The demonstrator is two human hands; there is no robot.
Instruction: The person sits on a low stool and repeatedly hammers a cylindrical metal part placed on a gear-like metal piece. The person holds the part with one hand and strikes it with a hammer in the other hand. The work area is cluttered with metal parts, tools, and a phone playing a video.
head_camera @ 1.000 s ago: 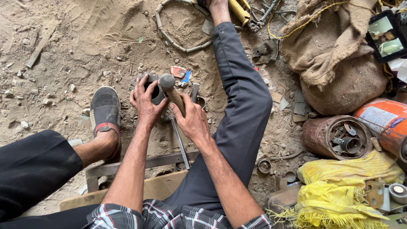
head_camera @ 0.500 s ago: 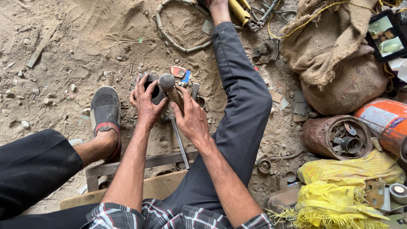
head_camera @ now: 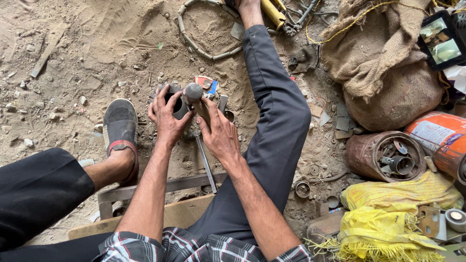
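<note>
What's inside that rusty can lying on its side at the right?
The rusty can holds a grey funnel-shaped metal piece and smaller scrap bits around it. Anything deeper is lost in shadow.

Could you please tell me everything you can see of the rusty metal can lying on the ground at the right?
The rusty can is a brown, corroded metal cylinder lying on its side on the sandy ground, its open mouth turned toward the camera. Inside it sit loose metal scraps, among them a short grey pipe-like piece. It lies below the burlap sack, beside the orange cylinder and above the yellow woven bag. Neither hand touches it; whether it touches its neighbours cannot be told.
</note>
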